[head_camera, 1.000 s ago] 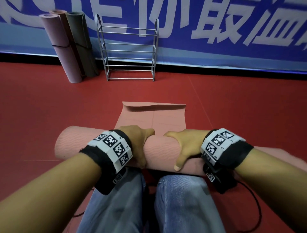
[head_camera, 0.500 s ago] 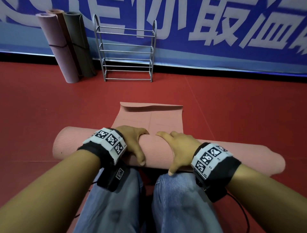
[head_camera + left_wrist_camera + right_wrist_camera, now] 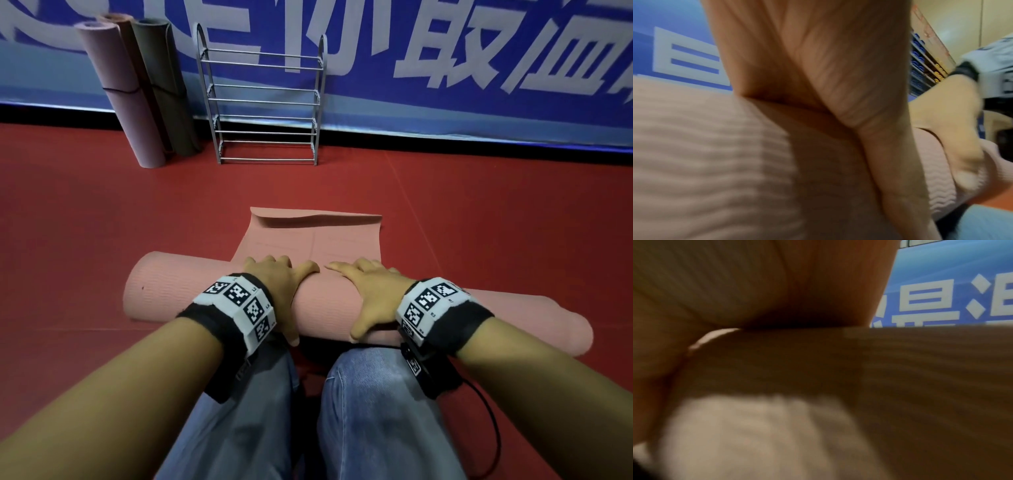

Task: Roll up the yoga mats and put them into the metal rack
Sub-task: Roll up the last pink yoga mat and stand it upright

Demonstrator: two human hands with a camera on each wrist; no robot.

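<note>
Fingers point(image 3: 274, 262) of both my hands draped over the top of the pink roll point(image 3: 325, 308), curled onto its far side, thumbs tucked on the near side against my knees point(image 3: 359, 377) — grasping the roll, not released

left hand point(image 3: 279, 291) and right hand point(image 3: 371, 294) sit close together mid-roll; right one has slid inward and forward since a second ago, left wrist dropped lower over the roll

roll has moved on toward the rack, so the flat tail of the mat point(image 3: 315, 236) ahead of my fingertips is shorter than it was, far edge curled up a bit

roll looks uneven, right end sticking out further and lower than the left

judgement: rolling nearly done, a few more pushes, then carry it

metal rack point(image 3: 265, 99) well ahead of my fingers by the banner point(image 3: 445, 68), shelves bare; three rolled mats point(image 3: 137, 92) leaning just left of it on the red floor point(image 3: 102, 222)

wrist views blurry, only palm on ribbed mat
</note>
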